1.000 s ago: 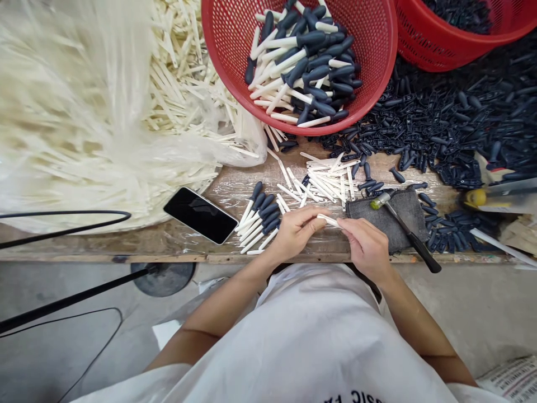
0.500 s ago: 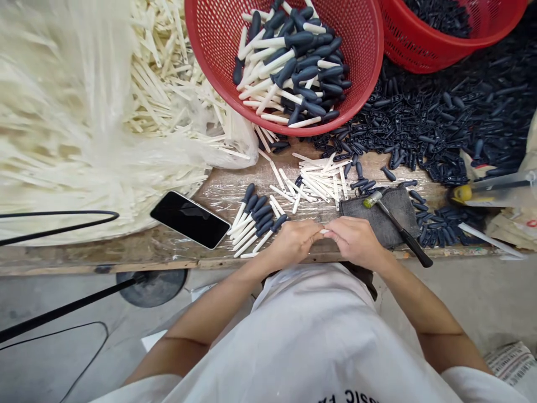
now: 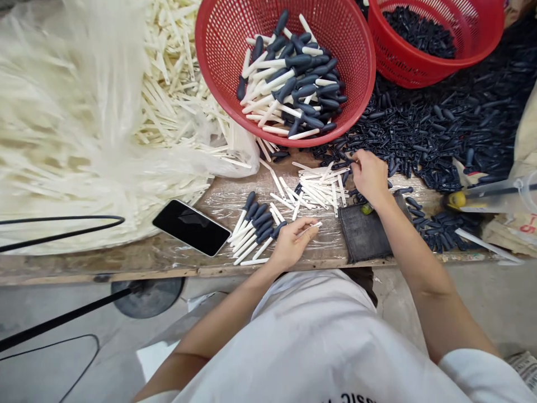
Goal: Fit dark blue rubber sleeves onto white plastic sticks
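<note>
My left hand [image 3: 293, 240] is closed around a white strip [image 3: 315, 225], whose end sticks out past the fingertips. Next to that hand lies a row of several white pieces with dark blue handles [image 3: 254, 226]. My right hand [image 3: 369, 174] is at the near edge of the heap of dark handles [image 3: 419, 129], fingertips pinched on a dark handle [image 3: 348, 158]. Loose white strips [image 3: 316, 187] lie between the hands. A dark cloth pad [image 3: 363, 235] sits under my right forearm, which hides most of the hammer on it; its yellow-green head [image 3: 367, 209] shows.
A red basket [image 3: 285, 141] of handled white pieces stands at the back; another red basket [image 3: 419, 70] holds small dark parts. A phone [image 3: 192, 227] lies at the left beside plastic-covered white strips [image 3: 84, 184]. A bottle with a yellow tip [image 3: 457, 200] is at the right.
My hands have moved apart. The right hand has gone up and right to the dark handles; the left stays low with the white strip. The view has shifted slightly.
</note>
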The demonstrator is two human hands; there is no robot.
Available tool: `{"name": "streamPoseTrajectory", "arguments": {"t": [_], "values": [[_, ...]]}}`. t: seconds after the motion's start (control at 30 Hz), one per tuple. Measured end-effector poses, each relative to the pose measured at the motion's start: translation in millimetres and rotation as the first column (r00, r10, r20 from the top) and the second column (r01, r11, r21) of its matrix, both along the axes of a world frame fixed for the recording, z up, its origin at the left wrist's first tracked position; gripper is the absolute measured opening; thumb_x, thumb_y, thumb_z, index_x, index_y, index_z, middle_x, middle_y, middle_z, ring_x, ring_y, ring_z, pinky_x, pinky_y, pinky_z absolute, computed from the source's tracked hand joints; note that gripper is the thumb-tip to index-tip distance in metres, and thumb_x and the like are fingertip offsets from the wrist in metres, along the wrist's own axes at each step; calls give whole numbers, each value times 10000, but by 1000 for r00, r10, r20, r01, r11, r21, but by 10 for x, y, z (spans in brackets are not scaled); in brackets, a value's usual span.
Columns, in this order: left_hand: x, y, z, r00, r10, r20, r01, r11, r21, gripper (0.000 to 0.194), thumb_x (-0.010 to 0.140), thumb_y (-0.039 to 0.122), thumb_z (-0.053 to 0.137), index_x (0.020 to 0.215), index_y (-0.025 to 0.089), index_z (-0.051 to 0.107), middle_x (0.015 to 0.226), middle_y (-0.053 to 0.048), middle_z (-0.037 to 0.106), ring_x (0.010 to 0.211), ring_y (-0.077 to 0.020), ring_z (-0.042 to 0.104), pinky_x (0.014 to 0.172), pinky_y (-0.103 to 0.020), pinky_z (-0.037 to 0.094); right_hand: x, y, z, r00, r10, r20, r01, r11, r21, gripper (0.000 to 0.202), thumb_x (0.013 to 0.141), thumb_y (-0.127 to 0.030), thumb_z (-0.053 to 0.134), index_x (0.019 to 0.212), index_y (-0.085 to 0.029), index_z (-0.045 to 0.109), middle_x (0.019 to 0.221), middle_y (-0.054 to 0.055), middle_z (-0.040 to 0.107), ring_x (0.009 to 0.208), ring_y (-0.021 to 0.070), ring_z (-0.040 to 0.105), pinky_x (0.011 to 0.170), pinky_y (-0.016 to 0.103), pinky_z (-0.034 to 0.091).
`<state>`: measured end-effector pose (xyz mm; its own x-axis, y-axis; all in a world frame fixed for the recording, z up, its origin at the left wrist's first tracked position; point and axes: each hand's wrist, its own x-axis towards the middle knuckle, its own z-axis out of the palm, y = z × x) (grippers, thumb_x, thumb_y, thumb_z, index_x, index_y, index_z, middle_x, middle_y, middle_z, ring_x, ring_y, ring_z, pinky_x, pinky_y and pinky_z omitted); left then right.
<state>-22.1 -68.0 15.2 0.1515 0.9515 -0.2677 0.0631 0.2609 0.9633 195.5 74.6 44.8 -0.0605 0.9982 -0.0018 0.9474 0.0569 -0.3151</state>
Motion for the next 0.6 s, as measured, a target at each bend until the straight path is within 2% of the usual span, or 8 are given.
{"name": "streamPoseTrajectory", "arguments": {"t": [0.07, 0.13, 0.2, 0.27, 0.33, 0.4, 0.5, 0.6], "values": [[-13, 17, -7, 1000, 6, -11, -6, 1000, 14, 255, 843, 389, 683, 997, 186, 682, 666, 37, 572, 577, -97, 460, 575, -210, 374, -82, -315, 116, 973, 170, -158, -174, 985, -12, 206, 903, -173, 509, 1023, -193, 676, 986, 74, 703, 886, 236, 625, 813, 339, 443], [-25, 50, 5, 999, -21, -26, 22, 999, 43, 353, 869, 368, 660, 1178, 201, 621, 624, 72, 511, 547, -87, 420, 570, -203, 353, -156, -622, 209, 896, 318, -311, -347, 937, -42, 175, 903, -170, 533, 977, -208, 686, 947, 38, 711, 872, 201, 634, 805, 306, 457], [-34, 93, 22, 996, -68, -65, 73, 994, 86, 457, 889, 350, 638, 1315, 208, 556, 622, 77, 518, 546, -92, 433, 585, -206, 364, -199, -862, 260, 823, 396, -406, -450, 892, -42, 162, 913, -171, 547, 973, -210, 692, 937, 30, 713, 868, 179, 641, 799, 284, 466], [-37, 134, 29, 982, -130, -139, 149, 979, 139, 429, 905, 338, 611, 1313, 210, 591, 720, 31, 634, 621, -116, 535, 657, -227, 424, -202, -1015, 278, 789, 428, -440, -483, 876, -14, 166, 932, -179, 543, 995, -205, 695, 940, 38, 711, 855, 167, 642, 788, 272, 474], [-35, 161, 22, 960, -191, -207, 231, 954, 190, 348, 907, 318, 594, 1232, 218, 669, 945, -37, 736, 817, -168, 651, 799, -270, 477, -168, -1086, 287, 775, 458, -435, -500, 866, 22, 178, 947, -187, 531, 1013, -194, 696, 931, 52, 706, 837, 164, 640, 769, 269, 479], [-25, 168, 13, 944, -223, -242, 280, 931, 233, 294, 897, 290, 590, 1152, 222, 720, 1121, -68, 743, 1004, -219, 677, 918, -317, 482, -113, -1094, 301, 762, 490, -423, -526, 850, 37, 195, 956, -183, 514, 1008, -184, 702, 907, 61, 702, 826, 168, 638, 752, 271, 481], [11, 155, 18, 950, -236, -205, 284, 926, 251, 248, 881, 277, 599, 1065, 222, 757, 1099, -73, 760, 1011, -237, 693, 928, -344, 500, -47, -1041, 331, 736, 477, -481, -539, 842, 10, 187, 946, -175, 527, 956, -194, 713, 856, 41, 700, 780, 156, 635, 721, 262, 480], [73, 159, 29, 974, -201, -106, 219, 957, 189, 219, 860, 280, 625, 1006, 215, 773, 1039, -70, 775, 945, -237, 706, 888, -346, 520, -65, -986, 339, 733, 444, -516, -525, 851, -14, 174, 933, -181, 546, 925, -210, 717, 825, 20, 697, 746, 145, 627, 705, 250, 472]]}}
